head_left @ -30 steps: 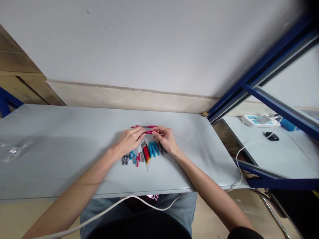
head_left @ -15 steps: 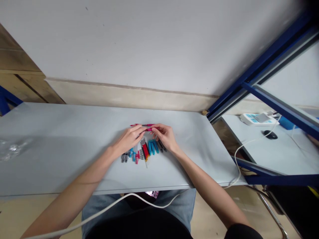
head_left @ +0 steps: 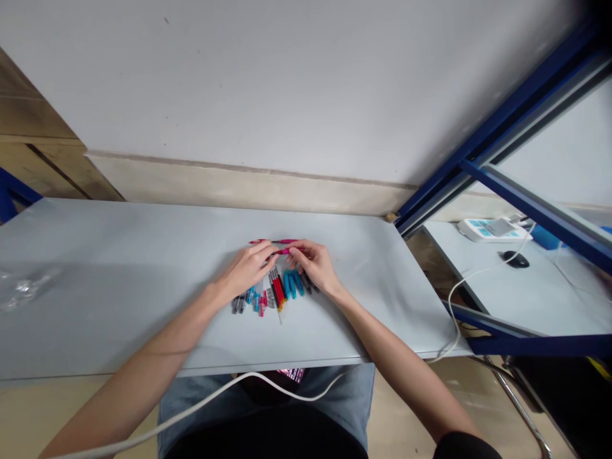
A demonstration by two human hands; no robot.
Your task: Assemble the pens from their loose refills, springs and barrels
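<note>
Pink pen [head_left: 283, 252] spans the gap between the two hands in the head view, above the middle of the grey tabletop [head_left: 119, 274]. The left hand [head_left: 251, 262] has its fingertips closed narrowly on the dark end; the right hand [head_left: 319, 262] pinches the pink end between thumb and fingers. Just beyond them, toward the far edge, a second pen [head_left: 285, 241] lies roughly parallel to that edge.

On the near-edge side of the hands sits a row of pen parts. From left to right come translucent clip pieces [head_left: 262, 303] in grey, blue, pink and clear, then refills [head_left: 278, 287] with red and dark sections, blue barrels [head_left: 292, 284] and dark grey barrels [head_left: 308, 282], partly hidden by the right hand. Crumpled clear plastic [head_left: 26, 287] lies by the tabletop's left side.
</note>
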